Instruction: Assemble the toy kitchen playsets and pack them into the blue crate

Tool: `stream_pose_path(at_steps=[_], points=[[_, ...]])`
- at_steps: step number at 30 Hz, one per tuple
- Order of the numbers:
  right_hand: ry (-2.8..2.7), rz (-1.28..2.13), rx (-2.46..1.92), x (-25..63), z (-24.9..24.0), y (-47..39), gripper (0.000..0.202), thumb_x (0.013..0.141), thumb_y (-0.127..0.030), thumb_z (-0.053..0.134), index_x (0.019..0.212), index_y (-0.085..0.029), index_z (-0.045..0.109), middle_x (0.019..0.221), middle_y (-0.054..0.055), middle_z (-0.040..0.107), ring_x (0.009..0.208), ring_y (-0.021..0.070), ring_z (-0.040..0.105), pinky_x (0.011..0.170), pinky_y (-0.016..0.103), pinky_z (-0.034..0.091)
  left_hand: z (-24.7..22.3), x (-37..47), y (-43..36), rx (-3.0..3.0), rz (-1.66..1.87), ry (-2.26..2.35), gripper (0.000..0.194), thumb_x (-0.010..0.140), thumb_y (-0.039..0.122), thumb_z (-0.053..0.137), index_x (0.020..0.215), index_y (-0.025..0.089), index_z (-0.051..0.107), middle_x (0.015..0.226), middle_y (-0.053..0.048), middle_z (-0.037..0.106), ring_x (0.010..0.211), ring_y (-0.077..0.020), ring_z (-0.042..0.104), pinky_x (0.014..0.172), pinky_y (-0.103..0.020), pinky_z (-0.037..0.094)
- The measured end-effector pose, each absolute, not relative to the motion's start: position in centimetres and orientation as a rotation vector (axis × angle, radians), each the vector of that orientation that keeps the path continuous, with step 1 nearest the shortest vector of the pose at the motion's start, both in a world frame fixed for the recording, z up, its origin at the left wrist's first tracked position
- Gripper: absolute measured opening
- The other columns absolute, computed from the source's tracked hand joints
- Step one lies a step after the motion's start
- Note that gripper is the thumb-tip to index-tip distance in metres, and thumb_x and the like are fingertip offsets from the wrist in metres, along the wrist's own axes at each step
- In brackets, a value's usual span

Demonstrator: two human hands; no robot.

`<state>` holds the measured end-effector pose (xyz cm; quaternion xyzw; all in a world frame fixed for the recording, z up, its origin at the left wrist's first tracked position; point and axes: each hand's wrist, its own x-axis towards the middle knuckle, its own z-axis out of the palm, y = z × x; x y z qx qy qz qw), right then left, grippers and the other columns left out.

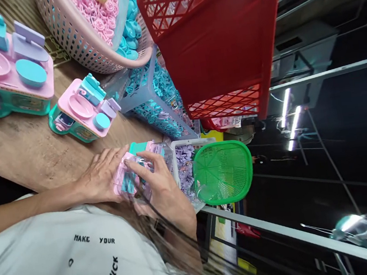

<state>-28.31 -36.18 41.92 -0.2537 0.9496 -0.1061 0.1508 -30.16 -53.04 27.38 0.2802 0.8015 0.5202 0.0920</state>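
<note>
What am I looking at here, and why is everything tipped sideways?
There is no machine here. A person works with bare hands, filmed by one camera worn on the head. It is tilted, so the scene leans. The left hand and right hand together hold a small pink and teal toy, with the fingers closed around it. On the wooden table stand a larger toy set and a smaller toy set. Nearby are a pink basket of pink pieces, a red crate, a green basket and a tray of lilac pieces.
</note>
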Motion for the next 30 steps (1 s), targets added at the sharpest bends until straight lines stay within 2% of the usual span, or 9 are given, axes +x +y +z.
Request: stream_pose_path(at_steps=[6,11,15,20,26,30], points=[[2.697,-0.338,-0.786,-28.6,41.4,-35.7,0.093,0.071,-0.028,0.080,0.158,-0.024,0.045,0.150,0.017,0.040,0.144,0.0354,0.046,0.116,0.054,0.049,27.5,-30.2,-53.2,0.826,1.528,2.372,0.124,0.066,0.049,0.086,0.163,0.013,0.018,0.151,-0.022,0.050,0.137,-0.0401,0.048,0.111,-0.056,0.044],[2.656,-0.264,-0.809,-29.4,42.0,-35.9,0.091,0.076,-0.030,0.078,0.159,-0.024,0.043,0.150,0.019,0.043,0.143,0.0362,0.047,0.113,0.056,0.052,27.6,-30.2,-53.1,0.848,1.543,2.375,0.123,0.066,0.048,0.084,0.163,0.013,0.018,0.150,-0.022,0.050,0.138,-0.0401,0.048,0.112,-0.055,0.044],[2.679,-0.303,-0.857,-29.1,41.7,-35.6,0.090,0.077,-0.032,0.079,0.159,-0.027,0.042,0.152,0.019,0.042,0.143,0.0384,0.049,0.113,0.057,0.051,28.0,-30.2,-53.0,0.825,1.497,2.391,0.117,0.067,0.050,0.082,0.161,0.012,0.024,0.147,-0.023,0.052,0.134,-0.0411,0.050,0.111,-0.056,0.044],[2.673,-0.326,-0.820,-28.9,41.3,-35.2,0.093,0.075,-0.034,0.081,0.160,-0.030,0.042,0.153,0.016,0.040,0.143,0.0361,0.048,0.113,0.054,0.052,27.3,-30.1,-53.0,0.837,1.493,2.413,0.116,0.067,0.052,0.083,0.162,0.016,0.025,0.148,-0.020,0.052,0.135,-0.0409,0.049,0.111,-0.054,0.044],[2.602,-0.295,-0.793,-29.6,42.0,-35.4,0.099,0.071,-0.033,0.084,0.161,-0.030,0.041,0.154,0.016,0.040,0.143,0.0357,0.048,0.113,0.055,0.052,26.7,-30.0,-53.0,0.872,1.595,2.411,0.119,0.066,0.050,0.085,0.161,0.013,0.022,0.146,-0.021,0.052,0.134,-0.0397,0.050,0.111,-0.054,0.044],[2.575,-0.290,-0.803,-29.9,42.1,-35.8,0.097,0.072,-0.033,0.084,0.160,-0.026,0.043,0.151,0.017,0.042,0.143,0.0359,0.048,0.114,0.055,0.051,27.0,-29.9,-52.9,0.859,1.612,2.420,0.114,0.067,0.049,0.084,0.159,0.014,0.026,0.146,-0.021,0.052,0.135,-0.0401,0.050,0.112,-0.056,0.044]])
